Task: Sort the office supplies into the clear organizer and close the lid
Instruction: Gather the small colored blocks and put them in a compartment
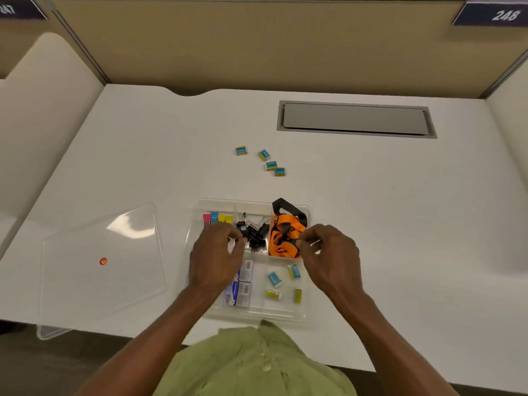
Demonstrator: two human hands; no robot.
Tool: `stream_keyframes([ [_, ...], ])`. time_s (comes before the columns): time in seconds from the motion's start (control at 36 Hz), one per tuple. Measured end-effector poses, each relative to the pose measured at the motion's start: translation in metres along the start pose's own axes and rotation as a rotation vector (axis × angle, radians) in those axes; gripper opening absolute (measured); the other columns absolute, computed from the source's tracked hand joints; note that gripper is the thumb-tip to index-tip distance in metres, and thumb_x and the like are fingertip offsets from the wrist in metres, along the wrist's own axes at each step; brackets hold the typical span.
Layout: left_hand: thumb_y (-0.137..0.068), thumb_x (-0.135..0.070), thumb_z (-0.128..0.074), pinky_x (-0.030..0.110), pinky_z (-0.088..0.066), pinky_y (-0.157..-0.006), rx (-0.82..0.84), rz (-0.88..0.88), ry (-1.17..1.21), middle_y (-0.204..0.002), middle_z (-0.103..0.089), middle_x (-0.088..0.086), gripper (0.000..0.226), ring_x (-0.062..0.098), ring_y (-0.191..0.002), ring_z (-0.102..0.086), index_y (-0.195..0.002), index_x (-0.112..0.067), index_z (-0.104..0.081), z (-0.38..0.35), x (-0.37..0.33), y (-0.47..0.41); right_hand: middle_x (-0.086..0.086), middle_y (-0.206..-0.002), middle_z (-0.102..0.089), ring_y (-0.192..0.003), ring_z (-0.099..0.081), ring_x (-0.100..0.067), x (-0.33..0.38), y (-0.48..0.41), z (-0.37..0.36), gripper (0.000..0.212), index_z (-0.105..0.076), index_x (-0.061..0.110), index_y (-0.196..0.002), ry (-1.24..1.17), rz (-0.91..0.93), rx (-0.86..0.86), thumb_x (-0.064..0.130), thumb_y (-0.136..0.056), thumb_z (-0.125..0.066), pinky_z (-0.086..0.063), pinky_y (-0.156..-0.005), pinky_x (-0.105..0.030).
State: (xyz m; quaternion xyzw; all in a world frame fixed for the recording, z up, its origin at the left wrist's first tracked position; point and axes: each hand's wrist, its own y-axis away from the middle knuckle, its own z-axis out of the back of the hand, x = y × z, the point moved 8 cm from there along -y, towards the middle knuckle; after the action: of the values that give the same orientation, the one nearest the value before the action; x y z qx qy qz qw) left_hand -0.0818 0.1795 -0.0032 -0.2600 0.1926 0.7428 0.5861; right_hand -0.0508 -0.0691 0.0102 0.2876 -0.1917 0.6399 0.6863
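The clear organizer [307, 212] sits at the desk's near edge, lid off. Its compartments hold coloured sticky tabs [217, 218], black binder clips [254, 231], an orange and black lanyard [285, 234], staple boxes [242, 284] and several small erasers [275, 279]. My left hand [215, 260] hovers over the left side with fingers curled and apart, holding nothing visible. My right hand [328, 255] hovers beside the lanyard, fingertips pinched; whether anything is in them I cannot see. Several more erasers [264, 155] lie loose farther back on the desk. The clear lid [100, 267] lies to the left.
A grey cable hatch [355, 119] is set into the white desk at the back right. Beige partition walls enclose the desk on three sides. The lid overhangs the near desk edge and carries a small orange sticker [103, 261].
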Motion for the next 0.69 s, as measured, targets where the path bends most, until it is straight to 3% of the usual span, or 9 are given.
stream_keyframes([
  [0.22,-0.090,-0.030,-0.071,0.040,-0.054,-0.072,-0.137,0.124,-0.210,-0.095,-0.067,-0.002,0.015,0.021,-0.091,-0.062,-0.094,-0.019,-0.063,0.050,0.062,-0.063,0.007,-0.096,-0.069,-0.084,-0.065,-0.011,0.060,-0.115,-0.021,0.019,-0.070,0.026,-0.104,0.074,0.227,-0.005,0.033,-0.087,-0.074,-0.058,-0.078,-0.037],
  [0.33,-0.088,-0.031,-0.076,0.036,-0.056,-0.073,-0.064,0.208,-0.166,-0.095,-0.069,0.000,0.022,0.020,-0.085,-0.066,-0.099,-0.016,-0.063,0.046,0.084,-0.080,-0.008,-0.116,-0.063,-0.103,-0.063,-0.027,0.073,-0.173,-0.058,0.041,-0.062,0.024,-0.124,0.288,0.288,0.104,0.033,-0.087,-0.076,-0.056,-0.084,-0.044],
  [0.47,-0.091,-0.022,-0.073,0.041,-0.061,-0.073,-0.018,0.238,-0.154,-0.095,-0.073,0.001,0.019,0.023,-0.084,-0.070,-0.106,-0.019,-0.061,0.041,0.096,-0.086,-0.017,-0.136,-0.048,-0.125,-0.046,-0.034,0.069,-0.217,-0.100,0.067,-0.046,0.021,-0.147,0.501,0.303,0.280,0.028,-0.088,-0.077,-0.051,-0.097,-0.046],
  [0.69,-0.092,-0.018,-0.073,0.028,-0.054,-0.066,0.012,0.261,-0.061,-0.096,-0.073,-0.005,0.023,0.015,-0.080,-0.069,-0.111,-0.022,-0.061,0.036,0.110,-0.084,-0.017,-0.124,-0.055,-0.109,-0.054,-0.035,0.066,-0.230,-0.125,0.055,-0.054,0.016,-0.138,0.613,0.466,0.239,0.018,-0.088,-0.076,-0.056,-0.078,-0.046],
])
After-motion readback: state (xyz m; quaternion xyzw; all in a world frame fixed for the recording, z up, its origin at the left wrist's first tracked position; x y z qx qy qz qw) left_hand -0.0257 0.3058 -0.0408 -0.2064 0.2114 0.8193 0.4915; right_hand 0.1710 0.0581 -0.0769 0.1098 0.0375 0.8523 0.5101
